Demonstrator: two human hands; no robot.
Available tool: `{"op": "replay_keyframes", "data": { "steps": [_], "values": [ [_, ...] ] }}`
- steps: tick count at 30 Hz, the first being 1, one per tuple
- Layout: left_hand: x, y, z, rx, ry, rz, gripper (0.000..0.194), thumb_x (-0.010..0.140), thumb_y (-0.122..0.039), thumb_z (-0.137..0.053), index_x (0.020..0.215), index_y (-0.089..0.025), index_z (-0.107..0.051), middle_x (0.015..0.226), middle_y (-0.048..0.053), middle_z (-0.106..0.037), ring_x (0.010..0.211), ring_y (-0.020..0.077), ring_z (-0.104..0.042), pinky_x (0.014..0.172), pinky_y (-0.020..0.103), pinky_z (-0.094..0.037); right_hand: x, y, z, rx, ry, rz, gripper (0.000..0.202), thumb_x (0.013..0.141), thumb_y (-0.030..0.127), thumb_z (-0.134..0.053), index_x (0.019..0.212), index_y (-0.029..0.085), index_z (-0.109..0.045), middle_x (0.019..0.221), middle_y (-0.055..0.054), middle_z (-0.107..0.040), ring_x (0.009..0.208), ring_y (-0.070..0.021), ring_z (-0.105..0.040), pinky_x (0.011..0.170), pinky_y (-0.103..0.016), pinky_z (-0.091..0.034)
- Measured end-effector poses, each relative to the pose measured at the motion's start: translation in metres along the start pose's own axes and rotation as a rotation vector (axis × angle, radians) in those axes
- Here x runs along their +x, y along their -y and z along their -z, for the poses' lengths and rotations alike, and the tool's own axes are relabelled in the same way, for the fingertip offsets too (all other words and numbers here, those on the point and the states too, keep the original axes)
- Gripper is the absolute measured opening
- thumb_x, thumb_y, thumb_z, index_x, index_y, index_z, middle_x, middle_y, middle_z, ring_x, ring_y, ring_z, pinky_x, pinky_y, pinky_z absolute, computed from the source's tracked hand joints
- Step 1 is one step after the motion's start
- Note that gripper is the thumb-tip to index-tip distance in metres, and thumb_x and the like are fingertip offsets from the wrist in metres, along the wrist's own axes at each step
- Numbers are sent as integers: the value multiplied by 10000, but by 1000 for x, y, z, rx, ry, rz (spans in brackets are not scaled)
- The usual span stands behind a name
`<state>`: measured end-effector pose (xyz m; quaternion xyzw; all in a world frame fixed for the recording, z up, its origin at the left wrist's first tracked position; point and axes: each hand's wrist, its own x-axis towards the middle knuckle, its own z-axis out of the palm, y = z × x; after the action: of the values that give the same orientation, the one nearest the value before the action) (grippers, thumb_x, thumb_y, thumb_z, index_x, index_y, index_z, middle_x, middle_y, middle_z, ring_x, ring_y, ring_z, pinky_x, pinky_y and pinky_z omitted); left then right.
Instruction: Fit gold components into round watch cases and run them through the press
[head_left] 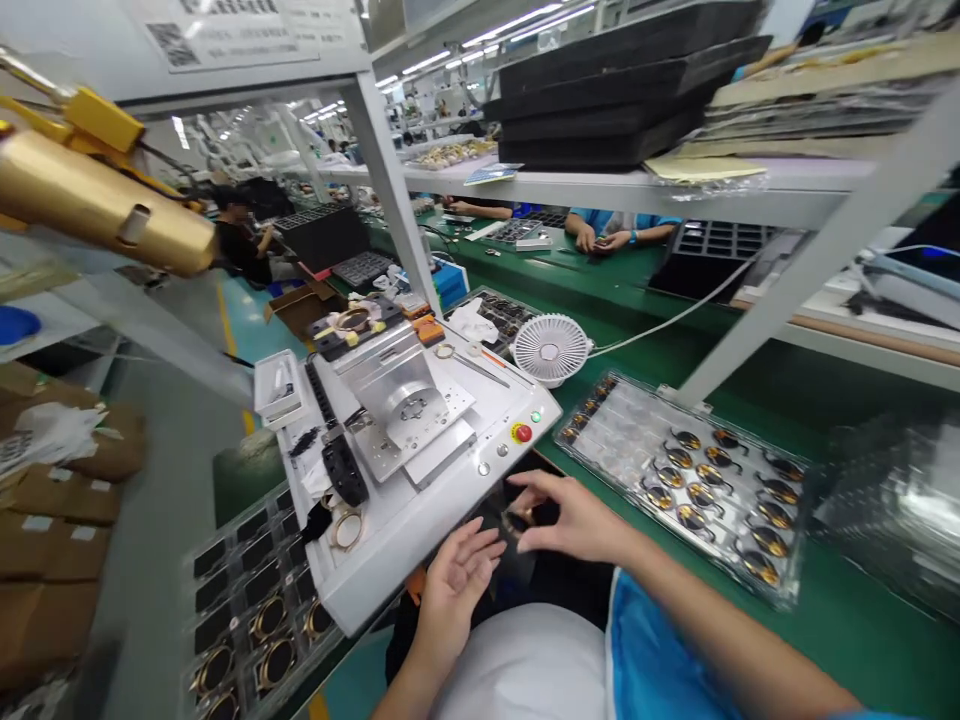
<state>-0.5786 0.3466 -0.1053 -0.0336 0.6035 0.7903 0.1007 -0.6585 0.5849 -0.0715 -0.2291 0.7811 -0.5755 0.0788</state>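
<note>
Well, far to the left lies a clear plastic tray with black squares and gold rings. Next to it is a big white machine with a sloped front edge. On its near left corner sits a gold ring with a white middle, and toward its middle stands a shiny silver metal block with a round disc. Both are well apart from the hands.

Then comes the left hand, just in front of the machine. Its palm is turned up, its fingers are spread a bit, and nothing lies in it.

Just to the right of those fingertips, and a little farther from the body, is a small dark piece with a shiny edge. It is near the left fingers but does not seem to touch them. The right hand is the nearer one: its thumb and fingers curl round the piece from the right and seem to pinch it. The piece is too blurry to tell which way its long side points.

Past the right hand, on the green table, lies a clear tray of dark round parts with curly tails.
</note>
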Motion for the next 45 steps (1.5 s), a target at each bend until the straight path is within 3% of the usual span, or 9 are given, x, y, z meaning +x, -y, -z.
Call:
{"op": "replay_keyframes", "data": {
  "steps": [7,10,14,18,26,30,34,38,45],
  "values": [
    [13,0,-10,-186,-3,72,586,703,-441,-935,1220,-238,-751,1213,149,-765,1030,302,-771,936,452,-631,-8,-2,-58,25,-157,228,748,659,587,-939,1235,177,-696,1007,-88,-788,971,-235,-704,882,-349,-565],
    [16,-3,-3,-117,-70,91,556,682,-402,-951,1186,-245,-775,1262,127,-746,969,276,-784,876,402,-652,-7,-1,-17,-258,-39,121,710,740,515,-918,1324,193,-673,1215,-109,-747,1132,-234,-678,1015,-340,-530],
    [12,-3,10,-55,-154,84,554,697,-390,-941,1204,-248,-767,1217,97,-757,951,255,-790,883,384,-657,-21,-6,91,-805,-214,-604,368,1005,360,-645,1325,183,-685,1310,-151,-698,1202,-259,-665,1045,-344,-504],
    [8,0,17,-37,-179,77,581,673,-388,-953,1187,-204,-754,1165,123,-781,1072,301,-771,944,408,-643,-38,-31,175,-944,-304,-919,359,962,114,-532,1267,-8,-677,1195,-337,-684,1113,-396,-693,918,-446,-539],
    [8,-3,11,-8,-108,39,540,721,-354,-922,1186,-187,-703,1159,133,-783,1150,310,-745,1029,447,-601,-46,-55,200,-889,-317,-893,232,805,-13,-609,964,52,-764,1023,-274,-741,1099,-380,-697,969,-428,-509],
    [6,-9,8,-36,-34,48,500,761,-314,-901,1199,-189,-695,1154,128,-769,1116,294,-753,1007,433,-602,-41,-46,170,-734,-435,-771,336,893,94,-566,1206,65,-684,939,-183,-738,945,-293,-726,840,-387,-575],
    [6,-22,-7,-52,163,65,627,711,-298,-938,1282,-213,-692,1372,183,-671,1072,293,-753,877,365,-618,-27,-29,75,-125,-393,-422,577,898,279,-644,1448,197,-494,968,-39,-658,695,-161,-681,599,-291,-603],
    [10,-34,-20,-71,340,36,826,607,-284,-997,1363,-251,-665,1571,215,-483,1017,302,-754,776,355,-612,-13,0,-17,528,-164,-142,507,896,379,-718,1376,272,-594,938,3,-576,646,-124,-644,584,-297,-614],
    [2,-42,-4,-72,272,80,923,596,-357,-1004,1422,-224,-617,1462,218,-581,1021,306,-749,761,330,-592,5,19,-41,93,-175,147,254,1011,329,-592,1139,235,-789,934,-69,-649,754,-158,-651,600,-270,-566]
  ]
}}
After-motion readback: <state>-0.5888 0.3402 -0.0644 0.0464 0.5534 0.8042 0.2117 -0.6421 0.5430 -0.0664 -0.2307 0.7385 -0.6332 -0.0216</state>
